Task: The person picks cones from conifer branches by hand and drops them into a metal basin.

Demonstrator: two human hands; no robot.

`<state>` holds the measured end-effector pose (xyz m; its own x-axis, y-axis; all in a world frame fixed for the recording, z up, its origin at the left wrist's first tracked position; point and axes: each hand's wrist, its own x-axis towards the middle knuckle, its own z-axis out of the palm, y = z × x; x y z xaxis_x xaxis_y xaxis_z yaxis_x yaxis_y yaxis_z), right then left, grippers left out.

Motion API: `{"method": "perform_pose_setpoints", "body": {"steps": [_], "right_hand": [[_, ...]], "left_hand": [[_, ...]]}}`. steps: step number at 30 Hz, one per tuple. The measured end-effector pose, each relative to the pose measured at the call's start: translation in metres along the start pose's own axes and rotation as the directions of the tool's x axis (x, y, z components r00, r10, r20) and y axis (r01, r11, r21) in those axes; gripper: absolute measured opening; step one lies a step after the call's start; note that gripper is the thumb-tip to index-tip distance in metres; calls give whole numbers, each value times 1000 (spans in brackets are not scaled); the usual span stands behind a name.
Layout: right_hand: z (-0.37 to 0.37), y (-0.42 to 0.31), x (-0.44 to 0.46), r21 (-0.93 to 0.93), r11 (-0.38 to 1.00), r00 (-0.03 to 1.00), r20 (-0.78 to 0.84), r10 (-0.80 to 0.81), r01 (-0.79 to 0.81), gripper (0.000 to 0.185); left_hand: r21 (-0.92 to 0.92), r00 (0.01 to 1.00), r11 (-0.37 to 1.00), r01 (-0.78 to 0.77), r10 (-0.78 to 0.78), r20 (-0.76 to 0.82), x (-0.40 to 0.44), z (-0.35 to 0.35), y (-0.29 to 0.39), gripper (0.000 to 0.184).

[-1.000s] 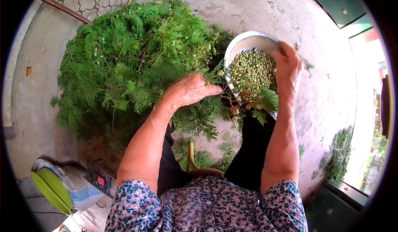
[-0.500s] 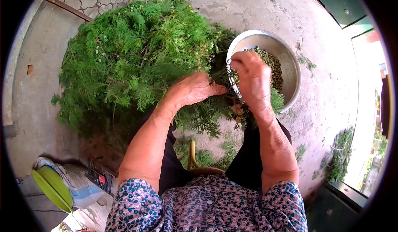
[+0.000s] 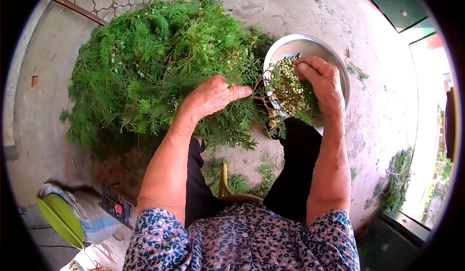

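A thin branch (image 3: 264,98) with green sprigs and small cones reaches over the left rim of a metal bowl (image 3: 345,80). My left hand (image 3: 213,97) is closed on its stem, thumb pointing right. Over the bowl's right half hangs my right hand (image 3: 322,80), its fingertips pinched together; whatever they hold is too small to make out. Small round green cones (image 3: 286,75) lie in the bowl, partly hidden by the branch and my right hand. A big heap of green leafy branches (image 3: 155,67) spreads left of the bowl, behind my left hand.
Loose green sprigs (image 3: 237,184) lie on the concrete floor (image 3: 281,9) between my legs, near a curved yellow bar (image 3: 223,179). At the lower left are a lime-green basin (image 3: 60,220) and a sack (image 3: 99,218). More greenery (image 3: 397,181) lies at the right.
My right hand went from the bowl's right side to the branch, then back right over the bowl. My left hand has shifted slightly left and up, and the branch now lies further over the bowl.
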<state>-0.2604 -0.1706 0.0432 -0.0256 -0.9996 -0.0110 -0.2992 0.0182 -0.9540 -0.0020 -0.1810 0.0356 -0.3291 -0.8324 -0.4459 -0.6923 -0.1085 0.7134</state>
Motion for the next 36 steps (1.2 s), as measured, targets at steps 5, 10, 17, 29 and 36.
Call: {"method": "perform_pose_setpoints", "body": {"steps": [5, 10, 17, 29, 36], "right_hand": [[11, -1, -2, -179, 971, 977, 168, -127, 157, 18], [24, -13, -5, -278, 842, 883, 230, -410, 463, 21], [52, 4, -7, -348, 801, 857, 366, -363, 488, 22], [44, -6, -4, -295, 876, 906, 309, -289, 381, 13], [39, -6, -1, 379, 923, 983, -134, 122, -63, 27]], "left_hand": [[10, 995, 999, -45, 45, -93, -6, -4, 10, 63], [100, 994, 994, 35, -24, -110, -4, -5, 13, 61], [175, 958, 978, -116, 157, -240, 5, 7, -10, 57], [209, 937, 962, -178, 230, -262, -5, 5, -13, 55], [126, 992, 992, 34, -18, -125, -12, -8, 12, 54]]}}
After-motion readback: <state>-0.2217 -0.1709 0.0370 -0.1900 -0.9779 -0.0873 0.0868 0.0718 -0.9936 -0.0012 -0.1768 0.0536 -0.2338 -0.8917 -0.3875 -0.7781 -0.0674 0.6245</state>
